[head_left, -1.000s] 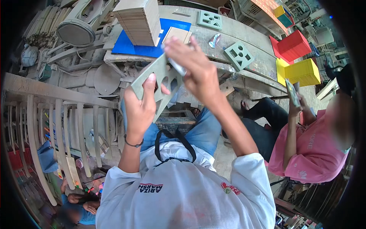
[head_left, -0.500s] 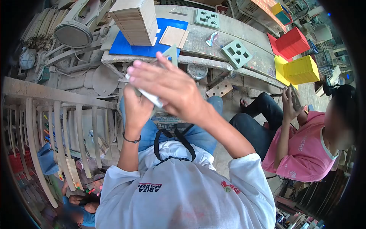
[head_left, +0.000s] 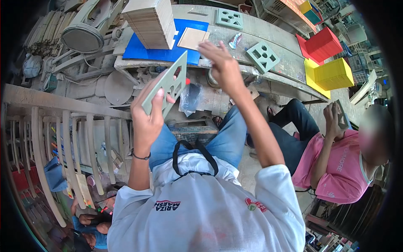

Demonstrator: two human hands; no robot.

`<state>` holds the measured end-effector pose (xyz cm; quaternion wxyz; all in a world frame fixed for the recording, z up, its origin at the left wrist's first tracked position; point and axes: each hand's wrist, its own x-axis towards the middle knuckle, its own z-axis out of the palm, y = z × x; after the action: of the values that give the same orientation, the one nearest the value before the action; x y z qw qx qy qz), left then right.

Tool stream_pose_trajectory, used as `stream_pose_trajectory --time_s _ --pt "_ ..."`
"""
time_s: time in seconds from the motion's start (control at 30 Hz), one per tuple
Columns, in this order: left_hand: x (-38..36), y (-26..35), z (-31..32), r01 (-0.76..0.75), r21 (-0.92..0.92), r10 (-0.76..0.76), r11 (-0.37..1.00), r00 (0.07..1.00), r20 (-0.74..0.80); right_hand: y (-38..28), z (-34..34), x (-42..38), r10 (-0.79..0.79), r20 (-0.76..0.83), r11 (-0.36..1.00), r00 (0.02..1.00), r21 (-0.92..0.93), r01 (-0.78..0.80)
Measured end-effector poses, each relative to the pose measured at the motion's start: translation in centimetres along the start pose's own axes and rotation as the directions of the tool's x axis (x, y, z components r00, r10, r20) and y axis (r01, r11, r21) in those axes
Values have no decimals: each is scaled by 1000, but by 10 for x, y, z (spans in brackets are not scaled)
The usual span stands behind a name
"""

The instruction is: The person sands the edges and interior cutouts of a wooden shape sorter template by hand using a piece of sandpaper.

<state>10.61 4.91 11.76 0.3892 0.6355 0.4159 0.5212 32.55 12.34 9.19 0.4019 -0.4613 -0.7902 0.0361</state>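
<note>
My left hand (head_left: 146, 122) grips a grey-green shape board (head_left: 168, 82) with several cut-out holes, tilted up on edge above my lap. The thumb lies on its near face and some fingers are behind it. My right hand (head_left: 224, 69) is raised near the bench's front edge, fingers stretched out, with nothing visible in it. Beyond it on the bench are a wooden piece (head_left: 193, 38), a small crumpled tube (head_left: 235, 40) and a second shape board (head_left: 263, 57). A third shape board (head_left: 229, 19) lies further back.
A tall stack of wooden panels (head_left: 151, 25) stands on a blue sheet (head_left: 136, 49) on the bench (head_left: 289, 67). Red panels (head_left: 322, 45) and yellow panels (head_left: 334, 76) are at the right. A co-worker in a pink shirt (head_left: 336, 170) sits there holding a board. Wooden railings (head_left: 69, 147) run along my left.
My right hand has come off the board and moved right, towards the bench. My left hand still holds the board, now more exposed. The white piece seen between my hands is no longer visible.
</note>
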Motion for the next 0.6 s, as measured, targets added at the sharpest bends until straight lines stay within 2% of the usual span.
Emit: stream_pose_trajectory --time_s 0.03,0.1,0.13,0.2,0.33,0.43,0.47,0.5,0.53,0.6 --pt "0 1 -3 -3 7 3 1000 1000 8 1 -2 -7 5 -10 1000 1000 3 -5" --pt "5 2 -8 -51 101 51 994 999 4 -8 -8 -10 57 -86 985 995 169 -42" --pt "6 3 -8 -51 106 51 993 999 2 -21 -10 -7 55 -87 984 995 174 -39" --pt "12 2 -6 -40 65 39 997 999 29 -45 -10 1 -3 -154 962 988 271 45" --pt "14 11 -5 -13 83 9 996 999 39 -44 -3 2 -100 -94 962 991 245 120" --pt "10 -3 -9 17 197 -25 980 999 39 -65 5 -3 -141 -80 928 987 337 160" --pt "10 -19 -10 -217 283 221 934 975 17 -77 7 -6 -167 -77 903 983 388 184" --pt "11 -28 -10 -430 369 456 824 890 18 -91 12 -8 -225 -115 869 968 426 252" --pt "10 -27 -10 -428 366 453 826 891 21 -105 5 -10 -257 -70 848 964 463 259" --pt "9 -17 -12 -235 232 226 944 972 66 -100 1 -9 -327 -40 839 944 447 309"
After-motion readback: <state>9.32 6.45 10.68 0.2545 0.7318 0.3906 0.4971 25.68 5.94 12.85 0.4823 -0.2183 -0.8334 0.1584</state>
